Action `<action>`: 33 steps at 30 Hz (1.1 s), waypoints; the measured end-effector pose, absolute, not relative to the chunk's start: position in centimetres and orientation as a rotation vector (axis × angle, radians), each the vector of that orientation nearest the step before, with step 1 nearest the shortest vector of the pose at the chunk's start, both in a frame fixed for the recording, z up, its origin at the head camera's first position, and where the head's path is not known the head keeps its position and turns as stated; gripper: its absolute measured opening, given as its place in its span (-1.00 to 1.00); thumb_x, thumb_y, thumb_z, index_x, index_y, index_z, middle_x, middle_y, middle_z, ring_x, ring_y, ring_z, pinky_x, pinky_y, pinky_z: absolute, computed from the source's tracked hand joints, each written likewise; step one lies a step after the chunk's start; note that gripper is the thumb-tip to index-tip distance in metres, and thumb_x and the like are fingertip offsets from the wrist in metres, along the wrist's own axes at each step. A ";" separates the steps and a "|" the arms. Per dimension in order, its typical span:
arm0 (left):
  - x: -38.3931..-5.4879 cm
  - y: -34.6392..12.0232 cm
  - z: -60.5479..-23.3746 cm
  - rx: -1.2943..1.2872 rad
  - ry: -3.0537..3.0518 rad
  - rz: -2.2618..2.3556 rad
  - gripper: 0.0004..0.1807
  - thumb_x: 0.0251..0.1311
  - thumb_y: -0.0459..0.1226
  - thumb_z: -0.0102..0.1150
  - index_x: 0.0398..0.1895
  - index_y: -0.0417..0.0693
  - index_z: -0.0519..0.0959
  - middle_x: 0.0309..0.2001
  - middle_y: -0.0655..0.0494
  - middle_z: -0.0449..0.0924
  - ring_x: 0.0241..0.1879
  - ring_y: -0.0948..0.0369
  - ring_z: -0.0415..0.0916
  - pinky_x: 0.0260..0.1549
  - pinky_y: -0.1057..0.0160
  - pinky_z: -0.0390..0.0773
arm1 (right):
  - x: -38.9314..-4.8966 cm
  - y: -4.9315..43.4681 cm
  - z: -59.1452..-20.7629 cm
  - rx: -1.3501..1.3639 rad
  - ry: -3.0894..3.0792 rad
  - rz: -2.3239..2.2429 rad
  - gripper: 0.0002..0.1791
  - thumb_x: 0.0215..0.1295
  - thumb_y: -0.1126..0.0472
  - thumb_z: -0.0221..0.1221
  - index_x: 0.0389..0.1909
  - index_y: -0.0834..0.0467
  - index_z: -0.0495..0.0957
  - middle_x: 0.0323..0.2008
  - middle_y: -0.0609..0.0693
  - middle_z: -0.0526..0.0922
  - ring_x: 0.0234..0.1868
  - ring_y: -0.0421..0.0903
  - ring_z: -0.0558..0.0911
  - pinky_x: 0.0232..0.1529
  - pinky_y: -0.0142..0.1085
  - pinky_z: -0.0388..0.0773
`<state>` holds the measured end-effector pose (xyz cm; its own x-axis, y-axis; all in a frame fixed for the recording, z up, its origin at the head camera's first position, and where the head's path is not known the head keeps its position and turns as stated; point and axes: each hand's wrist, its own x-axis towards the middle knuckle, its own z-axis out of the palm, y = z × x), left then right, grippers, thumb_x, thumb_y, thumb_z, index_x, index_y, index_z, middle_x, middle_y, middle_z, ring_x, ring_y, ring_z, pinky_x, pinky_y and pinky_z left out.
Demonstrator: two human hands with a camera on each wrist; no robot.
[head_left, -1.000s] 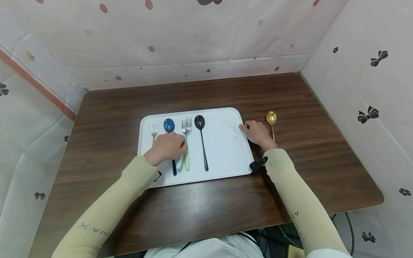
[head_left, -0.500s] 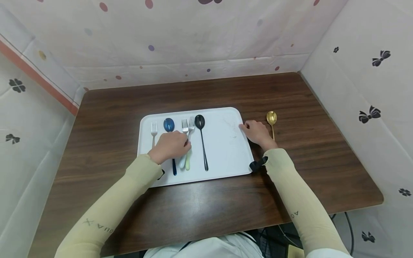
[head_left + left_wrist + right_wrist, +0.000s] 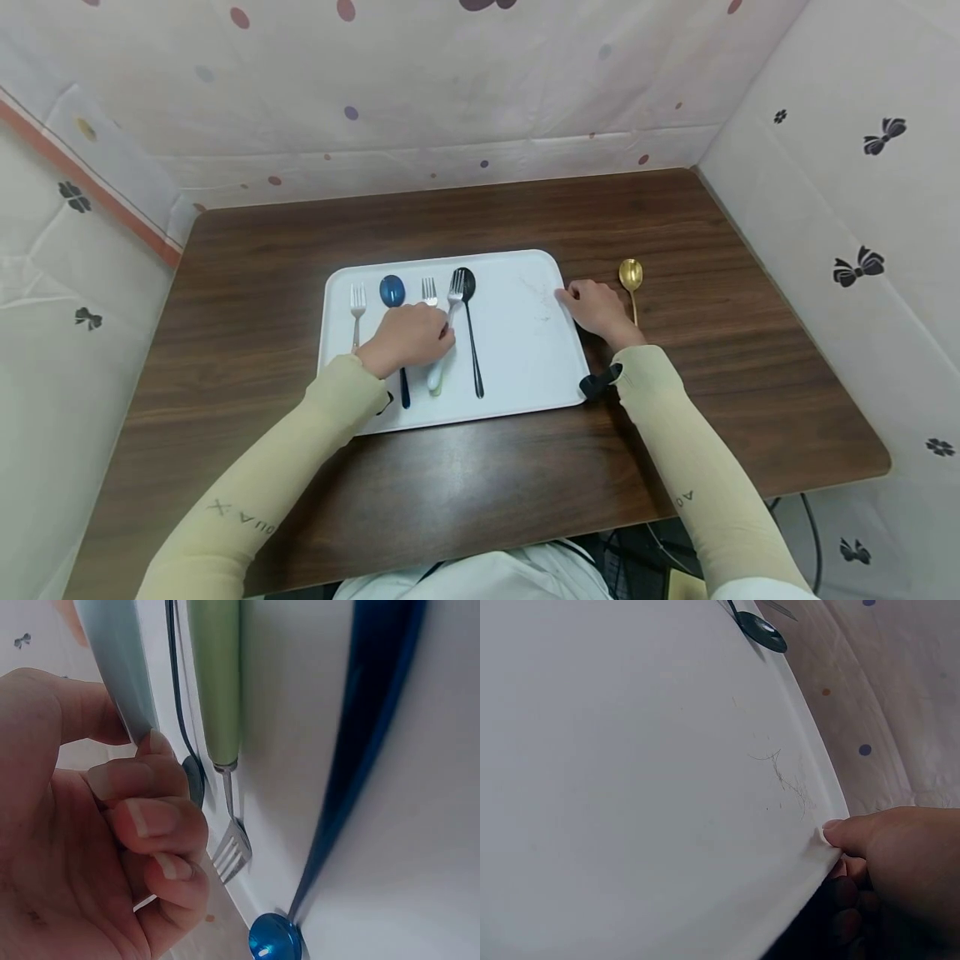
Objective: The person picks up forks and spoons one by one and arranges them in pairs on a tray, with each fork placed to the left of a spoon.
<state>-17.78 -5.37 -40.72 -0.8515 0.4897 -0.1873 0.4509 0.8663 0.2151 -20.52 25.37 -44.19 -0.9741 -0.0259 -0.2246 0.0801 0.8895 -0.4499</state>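
Observation:
My left hand point(image 3: 411, 335) is over the left half of a white tray point(image 3: 525, 350). Between its thumb and fingers it pinches the pale blue handle of a fork point(image 3: 124, 667), whose tines overlap the black spoon point(image 3: 475, 358) in the head view. Below that hand lies a green-handled fork point(image 3: 216, 690), its tines toward the far side. To the left are a blue spoon point(image 3: 392, 291) and another fork point(image 3: 357, 300), partly behind the hand. My right hand point(image 3: 596, 310) grips the tray's right rim, thumb on top point(image 3: 844, 831) and fingers underneath.
A gold spoon point(image 3: 631, 275) lies on the brown wooden table point(image 3: 450, 475), right of the tray and beside the right hand. Patterned white sheets point(image 3: 487, 100) stand behind the table and at both sides. Dark hair-like strands point(image 3: 780, 776) mark the tray's right part.
My left hand has shifted right, carrying the pale blue fork across the green-handled one toward the black spoon. The right hand stays on the tray's rim.

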 end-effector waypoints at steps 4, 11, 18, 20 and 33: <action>-17.8 -5.0 -40.7 0.736 2.795 0.255 -0.64 0.29 -0.14 -0.09 -0.69 -0.01 0.37 -0.70 0.13 0.30 -0.66 0.19 0.28 -0.67 0.30 0.22 | -20.5 25.4 -44.2 0.039 2.831 -0.691 -0.53 0.47 -0.13 -0.11 -0.47 0.14 0.41 -0.58 0.02 0.38 -0.50 -0.02 0.39 -0.42 -0.25 0.26; -17.8 -4.1 -40.4 0.767 2.780 0.234 -0.63 0.30 -0.13 -0.09 -0.69 0.01 0.37 -0.70 0.14 0.34 -0.65 0.19 0.32 -0.66 0.28 0.25 | -20.4 25.3 -44.2 0.034 2.834 -0.696 -0.54 0.48 -0.13 -0.12 -0.48 0.14 0.41 -0.58 0.02 0.39 -0.50 -0.02 0.40 -0.41 -0.25 0.26; -17.8 -3.3 -40.2 0.776 2.784 0.211 -0.64 0.29 -0.13 -0.09 -0.68 0.01 0.37 -0.68 0.13 0.36 -0.65 0.19 0.35 -0.67 0.27 0.28 | -20.4 25.3 -44.2 0.041 2.840 -0.688 -0.54 0.47 -0.13 -0.11 -0.46 0.14 0.42 -0.56 0.03 0.40 -0.48 -0.02 0.41 -0.40 -0.24 0.27; -17.8 -2.9 -40.1 0.771 2.782 0.214 -0.64 0.29 -0.13 -0.10 -0.68 0.00 0.37 -0.68 0.12 0.36 -0.65 0.18 0.35 -0.67 0.26 0.28 | -20.4 25.3 -44.2 0.043 2.838 -0.687 -0.54 0.47 -0.13 -0.11 -0.46 0.14 0.42 -0.56 0.03 0.40 -0.48 -0.02 0.41 -0.40 -0.24 0.27; -17.6 -0.5 -39.6 0.759 2.800 0.187 -0.63 0.30 -0.14 -0.12 -0.69 0.01 0.37 -0.70 0.13 0.29 -0.68 0.18 0.27 -0.71 0.22 0.23 | -20.3 25.3 -44.0 0.039 2.843 -0.683 -0.54 0.47 -0.13 -0.11 -0.46 0.14 0.43 -0.57 0.03 0.40 -0.48 -0.02 0.40 -0.41 -0.24 0.26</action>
